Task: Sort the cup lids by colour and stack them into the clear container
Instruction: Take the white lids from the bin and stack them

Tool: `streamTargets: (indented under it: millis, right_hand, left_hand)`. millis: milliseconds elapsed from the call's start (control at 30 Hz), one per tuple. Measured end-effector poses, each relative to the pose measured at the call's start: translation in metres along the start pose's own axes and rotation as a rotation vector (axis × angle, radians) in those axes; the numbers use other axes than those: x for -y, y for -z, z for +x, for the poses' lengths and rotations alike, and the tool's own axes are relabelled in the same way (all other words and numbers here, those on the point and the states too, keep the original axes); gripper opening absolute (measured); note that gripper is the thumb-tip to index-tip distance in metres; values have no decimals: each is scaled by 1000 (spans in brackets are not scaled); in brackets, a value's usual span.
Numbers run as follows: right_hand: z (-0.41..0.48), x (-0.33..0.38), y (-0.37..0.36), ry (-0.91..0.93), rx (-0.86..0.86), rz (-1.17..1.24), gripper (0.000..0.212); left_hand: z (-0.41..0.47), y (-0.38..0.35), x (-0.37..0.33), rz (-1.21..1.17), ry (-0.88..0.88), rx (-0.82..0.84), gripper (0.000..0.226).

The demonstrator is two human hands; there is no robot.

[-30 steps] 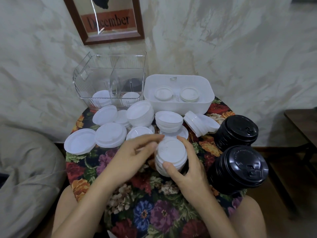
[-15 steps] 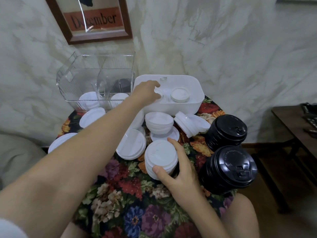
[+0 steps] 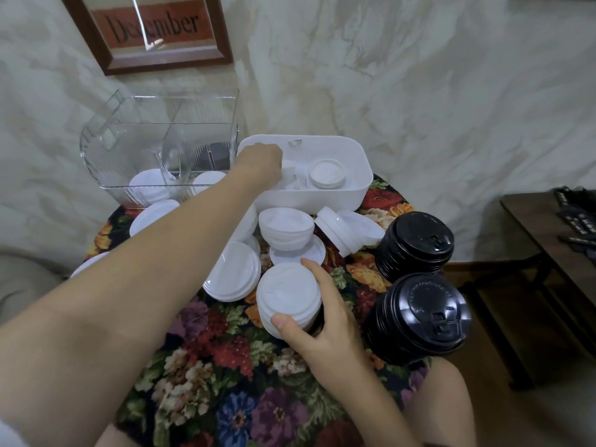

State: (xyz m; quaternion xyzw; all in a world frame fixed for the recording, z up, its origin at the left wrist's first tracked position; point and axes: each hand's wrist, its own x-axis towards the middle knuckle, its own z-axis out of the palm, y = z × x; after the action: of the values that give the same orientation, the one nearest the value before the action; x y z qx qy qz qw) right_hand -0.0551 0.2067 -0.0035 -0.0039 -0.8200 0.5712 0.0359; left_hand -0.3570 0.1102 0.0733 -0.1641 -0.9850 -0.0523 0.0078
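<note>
Reaching off the white stack (image 3: 288, 298) into the white tub (image 3: 309, 198), my left hand (image 3: 258, 159) has its fingers curled, hold unclear; my right hand (image 3: 325, 330) grips the stack, awaiting another lid.

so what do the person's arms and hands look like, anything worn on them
Both forearms are bare. The left hand and right hand show no gloves, rings or watch. The right thumbnail looks short and unpainted. A scrap of white sleeve shows high on the left arm.
</note>
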Motion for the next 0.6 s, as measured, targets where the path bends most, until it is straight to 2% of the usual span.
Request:
streamTargets:
  millis: [133,233,400,600]
  right_hand:
    - [0,-2,-1,5,-12,2,77]
    - [0,-3,-1,5,-19,-5,78]
    - [1,-3,-2,15,-29,5,77]
    - [2,-3,-2,41,-33,22,77]
  left_hand:
    - [-31,30,-9,-213,-6,-186,15]
    - [-78,53,-9,-468,-36,-247,16]
    - [-174,61,-8,-953,-35,-188,24]
    - [-243,27,-1,-1309,57,-171,10]
